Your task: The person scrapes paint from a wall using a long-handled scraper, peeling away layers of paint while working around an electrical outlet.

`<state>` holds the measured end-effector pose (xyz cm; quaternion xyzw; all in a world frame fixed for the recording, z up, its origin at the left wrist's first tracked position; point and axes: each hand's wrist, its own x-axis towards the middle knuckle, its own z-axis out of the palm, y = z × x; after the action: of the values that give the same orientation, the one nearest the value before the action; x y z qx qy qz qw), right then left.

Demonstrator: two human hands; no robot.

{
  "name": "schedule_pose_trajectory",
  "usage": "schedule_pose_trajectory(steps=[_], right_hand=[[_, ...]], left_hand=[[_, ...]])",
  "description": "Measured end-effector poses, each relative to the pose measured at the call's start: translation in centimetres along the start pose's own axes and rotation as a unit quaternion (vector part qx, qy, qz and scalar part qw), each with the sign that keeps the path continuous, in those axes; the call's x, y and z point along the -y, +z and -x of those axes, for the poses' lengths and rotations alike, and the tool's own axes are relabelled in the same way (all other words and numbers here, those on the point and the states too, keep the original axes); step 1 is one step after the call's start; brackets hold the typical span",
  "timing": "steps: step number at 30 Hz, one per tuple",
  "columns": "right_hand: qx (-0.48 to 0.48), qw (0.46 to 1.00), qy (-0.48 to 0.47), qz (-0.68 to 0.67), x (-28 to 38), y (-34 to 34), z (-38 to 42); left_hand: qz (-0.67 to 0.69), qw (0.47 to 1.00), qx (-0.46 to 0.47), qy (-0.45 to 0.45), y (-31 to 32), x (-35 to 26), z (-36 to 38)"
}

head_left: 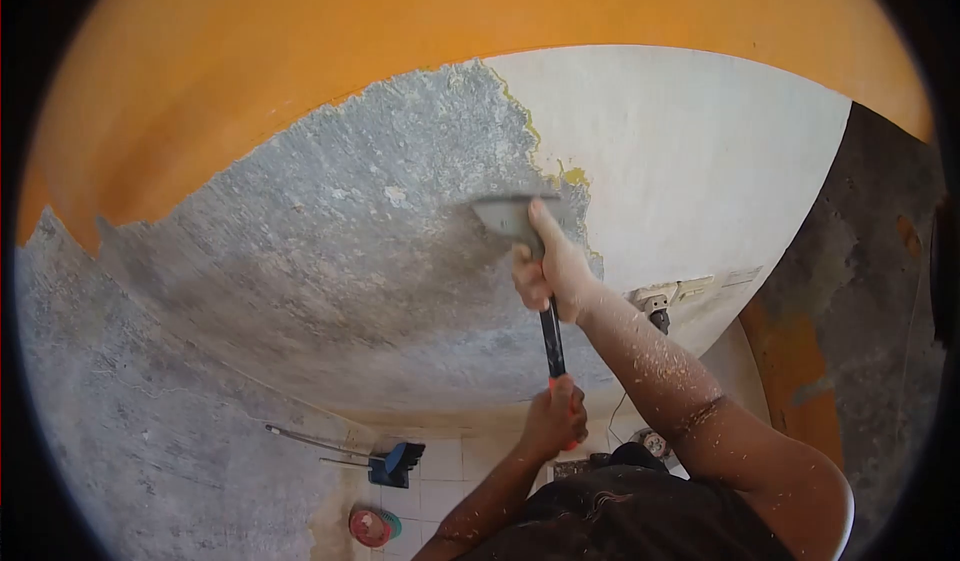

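A long-handled scraper (553,337) with a wide flat blade is up against the wall, its blade blurred by motion. My right hand (555,266) wraps the handle just below the blade, thumb laid along the blade's back. Lower down, my left hand (557,418) is closed around the orange-red end of the same handle. Around the blade, the wall shows rough grey bare plaster (370,201). To its right is smooth white paint (680,141), with a ragged yellowish edge between the two. Pale flakes cling to my right forearm.
An orange painted band (400,11) runs above. A wall socket (655,301) with a black plug and hanging cord sits right of my right wrist. Below left, a blue dustpan (389,469) and a pink basin (370,527) stand on the white-tiled floor (440,461).
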<state>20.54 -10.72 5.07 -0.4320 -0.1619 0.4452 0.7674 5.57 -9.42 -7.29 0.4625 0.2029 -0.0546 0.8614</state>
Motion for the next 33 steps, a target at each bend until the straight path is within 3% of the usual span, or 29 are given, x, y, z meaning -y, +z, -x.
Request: schedule_pose_trajectory(steps=[1, 5, 9, 11, 14, 15, 16, 20, 22, 24, 26, 28, 30, 33], right_hand=[[0.005, 1.0, 0.029, -0.009, -0.4, -0.5, 0.0], [0.047, 0.998, 0.0, -0.034, 2.3, 0.8, -0.4], [0.06, 0.997, -0.016, -0.038, 1.5, 0.1, -0.3], [0.007, 0.999, 0.021, -0.029, -0.2, -0.7, -0.2], [0.015, 1.0, -0.001, -0.018, 1.1, 0.2, 0.2], [0.08, 0.995, -0.027, -0.047, 2.3, 0.5, -0.1], [0.082, 0.995, -0.024, -0.05, 2.7, 0.9, -0.2], [0.056, 0.996, -0.05, -0.048, 1.9, 0.8, 0.1], [0.02, 0.999, 0.006, -0.046, -0.1, -0.5, 0.2], [0.043, 0.998, 0.015, -0.036, 0.4, -0.5, 0.0], [0.029, 0.997, -0.065, -0.023, 2.4, 1.5, 0.2], [0.029, 0.997, -0.071, -0.033, 3.5, 2.3, 0.2], [0.037, 0.997, -0.066, -0.034, 3.6, 2.1, 0.2], [0.006, 1.0, -0.026, -0.016, 0.7, 0.6, 0.6]], left_hand=[[-0.023, 1.0, 0.0, 0.01, 0.2, 0.7, 0.2], [-0.05, 0.997, -0.009, 0.057, 1.4, -1.9, 0.4], [-0.053, 0.997, -0.028, 0.049, 1.1, -1.5, 0.6], [-0.003, 1.0, -0.017, -0.003, 0.8, -0.2, 1.2], [-0.028, 0.999, -0.041, 0.008, 0.9, -1.5, 0.9], [-0.034, 0.999, -0.035, 0.025, 1.4, -2.9, 1.1], [-0.033, 0.998, -0.039, 0.025, 1.5, -3.3, 1.2], [-0.05, 0.997, -0.039, 0.037, 1.4, -2.4, 1.6], [-0.049, 0.997, -0.05, 0.02, 0.9, -1.2, 1.6], [-0.069, 0.996, -0.055, 0.006, 0.7, -1.0, 1.1], [-0.097, 0.993, -0.049, 0.036, 0.6, -3.2, 1.2], [-0.078, 0.995, -0.027, 0.051, 1.2, -5.0, 1.5], [-0.077, 0.995, -0.023, 0.062, 1.1, -4.1, 1.4], [-0.025, 0.999, -0.022, 0.01, 1.4, -0.9, 1.6]])
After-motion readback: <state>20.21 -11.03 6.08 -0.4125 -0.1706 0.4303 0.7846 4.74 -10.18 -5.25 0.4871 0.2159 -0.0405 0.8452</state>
